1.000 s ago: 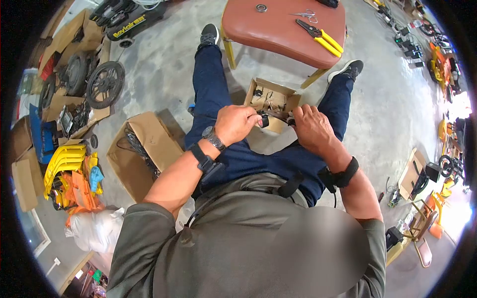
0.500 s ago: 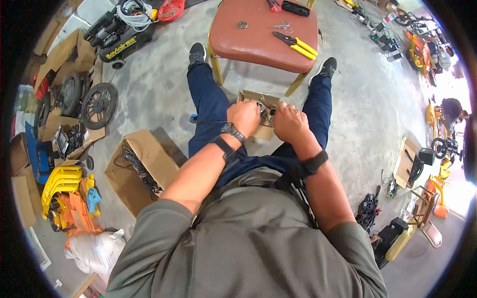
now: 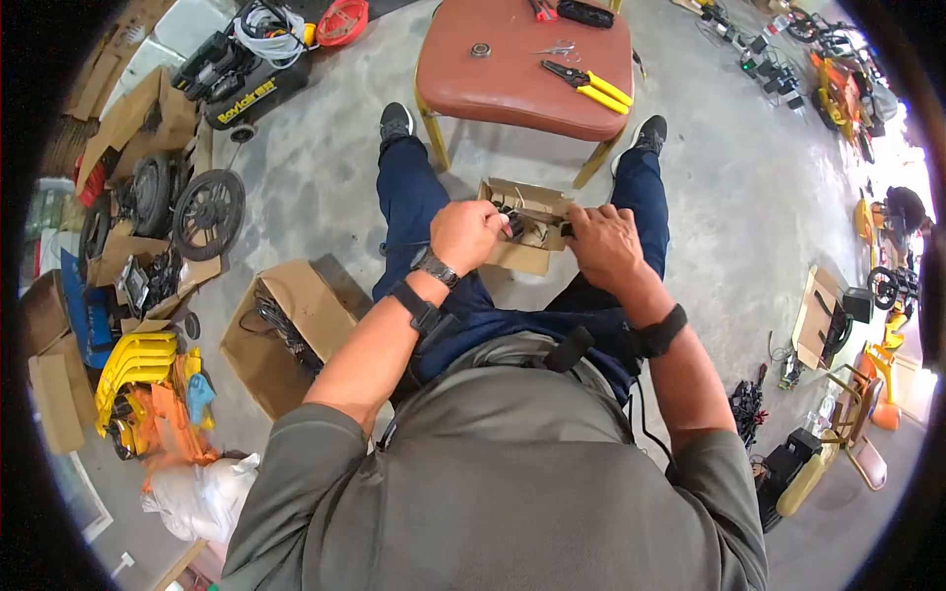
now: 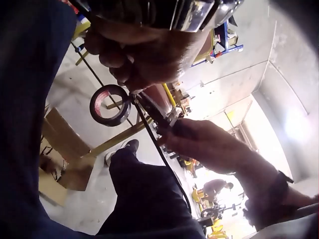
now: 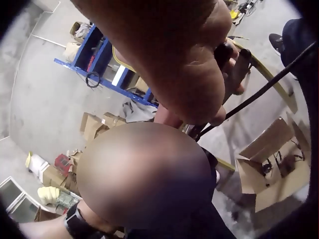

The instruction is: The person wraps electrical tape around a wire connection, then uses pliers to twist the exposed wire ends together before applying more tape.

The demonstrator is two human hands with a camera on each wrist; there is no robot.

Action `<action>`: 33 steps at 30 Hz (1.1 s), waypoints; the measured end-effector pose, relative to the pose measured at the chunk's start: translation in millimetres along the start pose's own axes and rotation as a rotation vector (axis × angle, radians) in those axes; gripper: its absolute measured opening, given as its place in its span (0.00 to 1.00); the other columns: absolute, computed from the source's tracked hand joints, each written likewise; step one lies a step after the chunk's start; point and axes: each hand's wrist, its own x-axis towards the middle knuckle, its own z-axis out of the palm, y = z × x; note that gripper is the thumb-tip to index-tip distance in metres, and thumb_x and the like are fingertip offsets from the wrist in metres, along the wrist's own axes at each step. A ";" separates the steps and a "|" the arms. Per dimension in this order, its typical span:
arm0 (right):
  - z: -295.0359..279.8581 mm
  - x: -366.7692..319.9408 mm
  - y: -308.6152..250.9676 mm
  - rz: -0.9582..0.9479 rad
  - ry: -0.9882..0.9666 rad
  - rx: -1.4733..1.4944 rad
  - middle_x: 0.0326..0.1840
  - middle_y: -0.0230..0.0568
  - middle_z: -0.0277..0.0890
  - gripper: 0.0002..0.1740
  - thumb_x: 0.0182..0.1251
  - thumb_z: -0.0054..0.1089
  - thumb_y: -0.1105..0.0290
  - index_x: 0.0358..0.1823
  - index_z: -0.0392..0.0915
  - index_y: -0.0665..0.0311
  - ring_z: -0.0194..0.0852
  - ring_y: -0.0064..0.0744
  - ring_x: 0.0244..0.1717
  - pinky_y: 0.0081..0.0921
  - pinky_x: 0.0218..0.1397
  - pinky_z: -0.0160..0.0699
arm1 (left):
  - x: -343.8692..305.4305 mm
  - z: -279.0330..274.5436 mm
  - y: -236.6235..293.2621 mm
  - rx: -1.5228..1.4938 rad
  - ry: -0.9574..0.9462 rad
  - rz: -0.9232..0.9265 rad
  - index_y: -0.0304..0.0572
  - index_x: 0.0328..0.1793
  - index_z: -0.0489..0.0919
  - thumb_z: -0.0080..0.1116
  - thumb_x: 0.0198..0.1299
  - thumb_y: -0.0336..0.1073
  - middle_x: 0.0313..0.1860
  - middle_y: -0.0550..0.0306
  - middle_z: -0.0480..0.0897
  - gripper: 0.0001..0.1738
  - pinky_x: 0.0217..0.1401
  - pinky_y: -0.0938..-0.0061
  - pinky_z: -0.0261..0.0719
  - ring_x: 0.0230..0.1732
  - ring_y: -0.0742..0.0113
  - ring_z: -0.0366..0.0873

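Observation:
My left hand (image 3: 463, 236) pinches a thin black cable (image 4: 149, 130) at its fingertips. Right beside those fingertips, in the left wrist view, is a roll of black tape (image 4: 94, 107) with a reddish inner core. A dark strip (image 4: 152, 110) spans from there to my right hand (image 3: 606, 244), whose fingers grip its other end; I cannot tell whether this strip is tape or cable. In the right wrist view, a dark piece (image 5: 224, 52) shows between the right fingers. Both hands are above a small open cardboard box (image 3: 517, 258) between the legs.
A brown padded stool (image 3: 493, 89) ahead bears yellow-handled pliers (image 3: 589, 87), scissors (image 3: 560, 48), a metal ring (image 3: 480, 49) and a black case (image 3: 585, 14). A larger carton (image 3: 320, 305) with black cables stands at left, near wheels (image 3: 209, 215) and yellow parts (image 3: 138, 369).
The hands came close together half a second ago. Now they are farther apart, the right hand shifted right and the left slightly left. The head view has also shifted since the earliest frame.

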 end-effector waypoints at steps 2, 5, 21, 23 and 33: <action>-4.6 -0.7 12.4 -0.073 0.115 0.033 0.52 0.46 0.83 0.22 0.66 0.55 0.69 0.62 0.73 0.65 0.78 0.45 0.56 0.42 0.59 0.68 | 2.5 -9.7 -4.2 -0.082 -0.009 0.057 0.53 0.30 0.90 0.61 0.61 0.44 0.30 0.50 0.86 0.12 0.39 0.56 0.79 0.35 0.48 0.84; -8.2 9.0 27.2 -0.182 0.161 0.009 0.58 0.44 0.79 0.27 0.66 0.55 0.70 0.66 0.70 0.66 0.75 0.44 0.59 0.43 0.62 0.68 | 5.6 -22.1 -10.2 -0.202 -0.081 0.071 0.41 0.40 0.89 0.64 0.64 0.42 0.33 0.47 0.86 0.12 0.40 0.66 0.79 0.35 0.55 0.84; -11.7 47.3 43.1 -0.389 0.135 0.082 0.60 0.45 0.77 0.27 0.66 0.59 0.68 0.67 0.69 0.64 0.73 0.45 0.61 0.42 0.65 0.67 | 22.4 -30.0 -26.9 -0.446 -0.307 -0.089 0.34 0.40 0.87 0.68 0.64 0.36 0.31 0.59 0.86 0.10 0.40 0.74 0.78 0.34 0.77 0.78; -10.5 49.1 44.9 -0.408 0.143 0.095 0.59 0.45 0.78 0.27 0.66 0.60 0.68 0.67 0.69 0.63 0.73 0.45 0.61 0.42 0.65 0.68 | 21.8 -30.1 -27.5 -0.473 -0.321 -0.103 0.34 0.40 0.87 0.68 0.64 0.35 0.31 0.60 0.86 0.10 0.40 0.75 0.78 0.34 0.77 0.78; -8.3 48.5 44.9 -0.407 0.130 0.127 0.58 0.43 0.78 0.28 0.66 0.61 0.67 0.67 0.69 0.61 0.74 0.43 0.60 0.40 0.62 0.68 | 21.1 -32.7 -25.4 -0.521 -0.330 -0.130 0.34 0.40 0.87 0.68 0.64 0.34 0.30 0.62 0.85 0.09 0.39 0.76 0.77 0.34 0.78 0.77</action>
